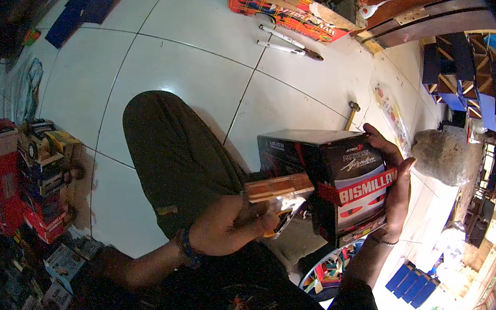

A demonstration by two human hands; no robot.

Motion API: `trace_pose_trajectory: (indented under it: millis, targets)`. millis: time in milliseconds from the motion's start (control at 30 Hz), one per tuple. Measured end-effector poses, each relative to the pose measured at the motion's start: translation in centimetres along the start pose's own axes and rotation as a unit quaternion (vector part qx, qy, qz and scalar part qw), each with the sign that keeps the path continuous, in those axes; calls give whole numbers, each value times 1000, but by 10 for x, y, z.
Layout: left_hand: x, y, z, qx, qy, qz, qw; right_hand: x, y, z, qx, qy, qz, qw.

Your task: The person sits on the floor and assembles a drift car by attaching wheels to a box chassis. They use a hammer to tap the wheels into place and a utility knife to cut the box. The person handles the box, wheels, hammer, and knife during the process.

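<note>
My right hand (398, 178) is closed around the far and right side of a black box-shaped body (342, 184) with printed sides and a red lettered band across one end. My left hand (230, 226) grips a small wooden block (279, 188) with brown slats on top and a shiny silvery face. The block is right beside the black body's near left corner; whether they touch I cannot tell. Below my right forearm, a round tub (333, 267) of colourful scraps is partly hidden.
Toy trucks (38, 174) stand at the left. On the tiled floor lie white markers (281, 48), a hammer (352, 113) and a stuffed plastic bag (442, 156). A printed carton (288, 13) sits at the far side. Blue panels (412, 284) lie at the right.
</note>
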State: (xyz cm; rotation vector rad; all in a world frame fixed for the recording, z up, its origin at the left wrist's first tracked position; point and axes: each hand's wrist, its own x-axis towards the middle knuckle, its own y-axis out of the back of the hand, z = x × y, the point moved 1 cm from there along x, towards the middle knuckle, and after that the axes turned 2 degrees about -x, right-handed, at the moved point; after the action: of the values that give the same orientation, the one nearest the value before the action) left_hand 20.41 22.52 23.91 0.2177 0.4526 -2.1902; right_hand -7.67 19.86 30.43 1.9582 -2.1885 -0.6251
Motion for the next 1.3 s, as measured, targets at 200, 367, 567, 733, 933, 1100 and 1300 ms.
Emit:
trace_pose_trajectory:
  millis: [200,367,567,733,933,1100,1300]
  targets:
    - [15,-12,-9,-76,-43,-43,995,2,-3,2,33,8,-10,999]
    - [16,-14,-7,-68,-29,-50,996,-1,-1,2,49,7,5,999]
    - [22,-14,-11,4,-22,-48,999,-5,0,1,76,11,14,997]
    - [23,-19,-13,-45,-54,-28,997,-5,-5,1,104,14,16,994]
    - [21,-20,-15,-16,-54,-18,998,-6,-10,-1,128,16,17,992]
    - [24,-21,-18,-23,-59,-21,998,-7,-12,-2,137,16,21,990]
    - [24,-21,-15,-9,-74,-19,997,-9,-11,-2,145,14,26,989]
